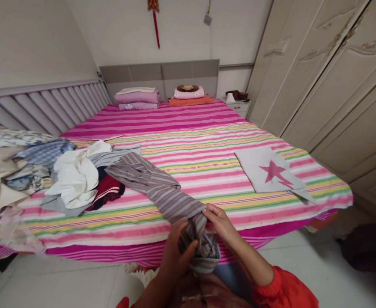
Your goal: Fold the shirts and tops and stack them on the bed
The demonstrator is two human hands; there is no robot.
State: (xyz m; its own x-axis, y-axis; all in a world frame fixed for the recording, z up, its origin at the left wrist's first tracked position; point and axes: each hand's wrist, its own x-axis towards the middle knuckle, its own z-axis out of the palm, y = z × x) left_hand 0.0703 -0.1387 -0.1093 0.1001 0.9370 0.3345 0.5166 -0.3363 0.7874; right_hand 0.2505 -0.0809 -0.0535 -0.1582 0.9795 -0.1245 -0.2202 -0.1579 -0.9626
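A grey striped garment [167, 194] stretches from the clothes pile toward me, its near end bunched up at the bed's front edge. My left hand [178, 248] is closed around the bunched fabric, thumb on top. With thumb and fingers, my right hand [218, 218] pinches the garment's edge a little further right. Whether it is a shirt or trousers I cannot tell. On the right of the bed lies a flat folded light grey garment [255, 171] with a pink star and lightning print.
Left on the striped bed [201, 149] are a white garment [75, 175], a dark red garment [109, 190], a blue checked cloth [48, 152] and sheer pink fabric [19, 231]. Folded bedding [138, 97] and a pillow [189, 92] sit by the headboard. A wardrobe [329, 85] stands right; a dark bag-like object [368, 246] lies on the floor.
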